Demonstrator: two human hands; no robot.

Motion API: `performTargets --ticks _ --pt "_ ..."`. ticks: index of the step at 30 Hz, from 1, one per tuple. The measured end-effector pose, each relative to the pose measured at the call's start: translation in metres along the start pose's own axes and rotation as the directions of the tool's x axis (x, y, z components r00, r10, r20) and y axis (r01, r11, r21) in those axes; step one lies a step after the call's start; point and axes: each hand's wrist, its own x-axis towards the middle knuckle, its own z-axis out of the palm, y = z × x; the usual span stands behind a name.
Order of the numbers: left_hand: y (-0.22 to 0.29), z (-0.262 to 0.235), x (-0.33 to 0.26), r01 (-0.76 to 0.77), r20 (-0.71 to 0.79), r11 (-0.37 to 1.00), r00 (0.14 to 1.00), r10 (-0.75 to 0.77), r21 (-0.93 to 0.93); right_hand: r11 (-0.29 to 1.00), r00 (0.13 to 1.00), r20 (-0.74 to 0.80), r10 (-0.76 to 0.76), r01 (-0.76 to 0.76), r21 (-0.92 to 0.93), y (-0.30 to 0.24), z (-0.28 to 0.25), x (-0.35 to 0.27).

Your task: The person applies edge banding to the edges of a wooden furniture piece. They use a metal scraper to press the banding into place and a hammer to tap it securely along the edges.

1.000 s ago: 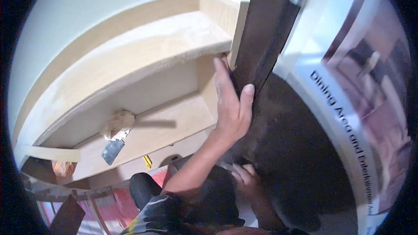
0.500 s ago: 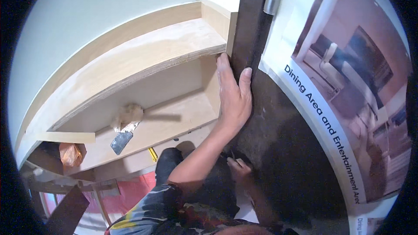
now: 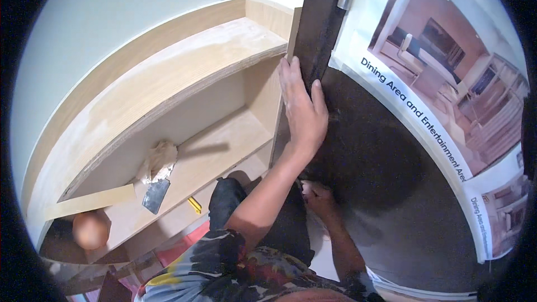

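Observation:
My left hand (image 3: pixel 305 114) reaches up with its fingers stretched out. Its palm lies flat along the upright edge between the wooden shelf unit (image 3: pixel 168 98) and a dark brown door panel (image 3: pixel 391 156). Above its fingertips, a thin light-wood strip (image 3: pixel 293 33) runs up that edge. Lower down, a thin grey-brown length shows left of the wrist. My right hand (image 3: pixel 320 198) is low beside the dark panel, fingers curled closed; what they hold, if anything, is too dark to make out.
On the lower shelf lie a crumpled wrapping (image 3: pixel 159 159), a dark flat scraper-like piece (image 3: pixel 155 196) and a yellow cutter-like tool (image 3: pixel 194 205). A loose wood strip (image 3: pixel 92 201) crosses the left end above an orange-brown bundle (image 3: pixel 91 229). Printed posters (image 3: pixel 414 112) cover the panel's upper right.
The view has shifted, with more of the dark panel's lower part showing. My left hand stays flat on the upright edge. The light strip now stands out from the shelf's corner more.

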Motion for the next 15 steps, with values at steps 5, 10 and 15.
performTargets --ticks 5,10,15 --pt "-0.012 -0.016 -0.004 -0.039 0.005 0.991 0.999 0.040 -0.131 0.718 0.796 -0.063 0.603 -0.506 0.479 -0.036 -0.001 -0.033" --pt "-0.028 -0.038 -0.016 0.120 0.067 0.971 0.992 -0.108 -0.207 0.732 0.805 -0.136 0.578 -0.437 0.522 -0.030 0.002 -0.037" --pt "-0.031 -0.033 -0.002 0.041 0.164 0.986 0.986 -0.014 -0.163 0.616 0.749 -0.153 0.645 -0.391 0.684 -0.036 0.007 -0.036"
